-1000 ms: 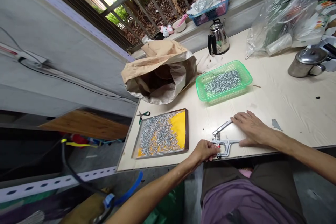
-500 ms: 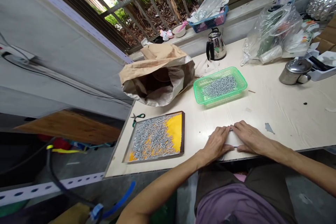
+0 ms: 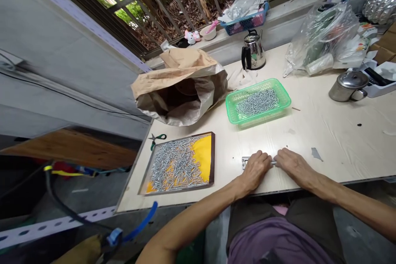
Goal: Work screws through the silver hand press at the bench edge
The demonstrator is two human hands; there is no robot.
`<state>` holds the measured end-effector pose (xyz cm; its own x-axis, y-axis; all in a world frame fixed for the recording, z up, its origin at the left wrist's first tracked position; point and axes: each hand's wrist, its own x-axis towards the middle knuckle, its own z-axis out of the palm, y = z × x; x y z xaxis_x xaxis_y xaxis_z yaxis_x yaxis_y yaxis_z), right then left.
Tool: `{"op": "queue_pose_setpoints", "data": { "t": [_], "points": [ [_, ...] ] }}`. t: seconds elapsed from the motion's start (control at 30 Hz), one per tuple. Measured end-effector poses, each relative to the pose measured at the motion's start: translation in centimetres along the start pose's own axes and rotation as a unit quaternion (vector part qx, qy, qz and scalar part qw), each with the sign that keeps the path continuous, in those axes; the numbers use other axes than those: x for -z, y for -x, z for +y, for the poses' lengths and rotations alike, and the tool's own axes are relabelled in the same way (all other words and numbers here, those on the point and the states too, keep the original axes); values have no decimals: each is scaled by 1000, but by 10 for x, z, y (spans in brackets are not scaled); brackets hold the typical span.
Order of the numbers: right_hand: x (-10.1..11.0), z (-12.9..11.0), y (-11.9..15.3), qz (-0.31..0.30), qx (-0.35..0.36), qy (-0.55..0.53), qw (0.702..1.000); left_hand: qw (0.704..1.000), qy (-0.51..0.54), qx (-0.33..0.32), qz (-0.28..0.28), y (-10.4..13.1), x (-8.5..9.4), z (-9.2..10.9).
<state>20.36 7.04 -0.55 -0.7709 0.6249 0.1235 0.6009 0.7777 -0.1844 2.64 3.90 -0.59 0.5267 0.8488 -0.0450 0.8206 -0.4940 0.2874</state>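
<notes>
A narrow silver metal strip with holes near its end lies on the table in front of me, mostly covered by my hands. My left hand is closed over it, and its left end sticks out past that hand. My right hand is closed at the strip's other end, fingers bent down. A short silver bit shows between the two hands. To the left, a shallow tray with a yellow bottom holds many small metal pins. Beyond my hands stands a green plastic basket of similar pins.
An open brown paper bag stands at the back left, with green-handled scissors nearby. A steel kettle, a lidded metal cup and a plastic bag stand farther back. A grey scrap lies right of my hands.
My hands have shifted slightly, with the fingers now closed lower on the metal strip. The strip's left end has come into view beside my left hand. The camera view has turned a little.
</notes>
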Motion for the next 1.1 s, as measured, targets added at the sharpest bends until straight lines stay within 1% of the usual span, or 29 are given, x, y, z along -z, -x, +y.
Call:
{"op": "queue_pose_setpoints", "data": {
  "t": [0.07, 0.13, 0.23, 0.3, 0.37, 0.43, 0.5, 0.57, 0.6, 0.63, 0.7, 0.77, 0.8, 0.83, 0.87, 0.9, 0.93, 1.0, 1.03, 1.1],
  "points": [
    [5, 7, -2, 2, -7, -15, 1000, 999, 0, 4, 37, 4, -3, 0],
    [11, 16, -4, -5, -6, -46, 999, 996, -2, 0, 86, 11, -9, 4],
    [13, 32, -9, -29, 9, -77, 997, 989, 5, -32, 142, 26, -21, 17],
    [11, 39, -16, -30, 6, -66, 997, 985, 21, -42, 166, 33, -29, 27],
    [10, 43, -26, -17, -3, -40, 999, 981, 46, -35, 183, 35, -33, 35],
    [12, 43, -38, -10, -11, -18, 1000, 980, 69, -20, 187, 34, -36, 39],
    [17, 38, -52, -18, -29, 6, 999, 979, 89, -7, 181, 32, -36, 40],
    [22, 27, -64, -29, -39, 30, 998, 979, 101, 1, 176, 30, -34, 41],
    [24, 19, -69, -33, -27, 33, 999, 979, 104, 4, 175, 31, -32, 42],
    [24, 9, -72, -38, 1, 29, 999, 979, 105, 1, 175, 33, -30, 44],
    [20, -13, -77, -52, 97, 8, 994, 978, 109, -22, 176, 42, -23, 48],
    [11, -31, -78, -55, 191, -1, 980, 974, 111, -55, 191, 59, -13, 47],
    [5, -38, -78, -47, 225, 2, 973, 970, 104, -63, 210, 69, -7, 44],
    [-2, -43, -78, -35, 251, 6, 967, 967, 87, -54, 234, 81, 0, 37],
    [-9, -46, -79, -19, 268, 8, 963, 964, 60, -26, 258, 94, 7, 26],
    [-15, -48, -80, -5, 278, 8, 960, 959, 26, 20, 280, 106, 14, 12],
    [-21, -49, -81, 8, 283, 5, 959, 953, -10, 80, 291, 119, 21, -5],
    [-30, -51, -85, 30, 283, -12, 959, 931, -77, 210, 290, 141, 34, -44],
    [-31, -52, -87, 41, 281, -27, 958, 919, -102, 258, 281, 150, 39, -64],
    [-25, -53, -92, 69, 271, -71, 957, 906, -132, 321, 241, 160, 47, -98]
  ]
}}
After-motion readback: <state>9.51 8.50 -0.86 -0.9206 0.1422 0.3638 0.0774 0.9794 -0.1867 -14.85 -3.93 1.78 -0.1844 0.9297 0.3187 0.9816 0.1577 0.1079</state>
